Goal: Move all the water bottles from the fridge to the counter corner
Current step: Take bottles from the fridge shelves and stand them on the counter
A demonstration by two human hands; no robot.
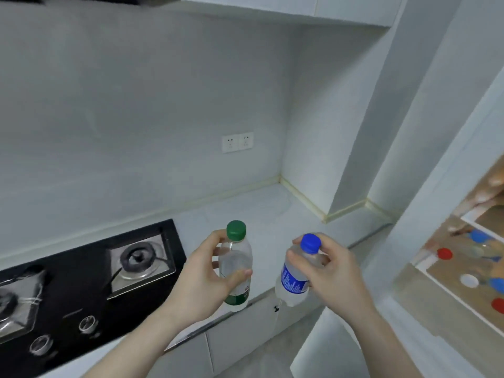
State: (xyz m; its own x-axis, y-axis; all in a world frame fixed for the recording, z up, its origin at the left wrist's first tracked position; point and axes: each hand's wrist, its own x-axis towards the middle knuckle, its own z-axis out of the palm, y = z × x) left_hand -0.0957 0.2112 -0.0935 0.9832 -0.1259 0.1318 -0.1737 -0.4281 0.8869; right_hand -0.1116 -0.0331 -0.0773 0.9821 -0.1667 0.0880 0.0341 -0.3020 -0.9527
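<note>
I read this as the carry step: 2 bottles are in hand and held over the front edge of the counter, neither set down yet. My left hand is wrapped around the green-capped bottle, thumb across its front, holding it upright. My right hand grips the blue-capped bottle high, at the neck and shoulder, so its base hangs tilted toward me.

Next, I judge, both go forward and right into the corner where the 2 walls meet — bare worktop there, so the bases can go down flat, the blue one straightened first. After that, back to the fridge at the right edge, where red, blue and white caps show on blurred shelves; more trips are likely.

Both bottles are clear ribbed plastic with round screw caps — the green one has a green-and-white label low down, the other a blue band. The counter looks smooth and pale, with a cream sealing strip along the wall. The black glass hob sits to the left, well clear of the corner.
</note>
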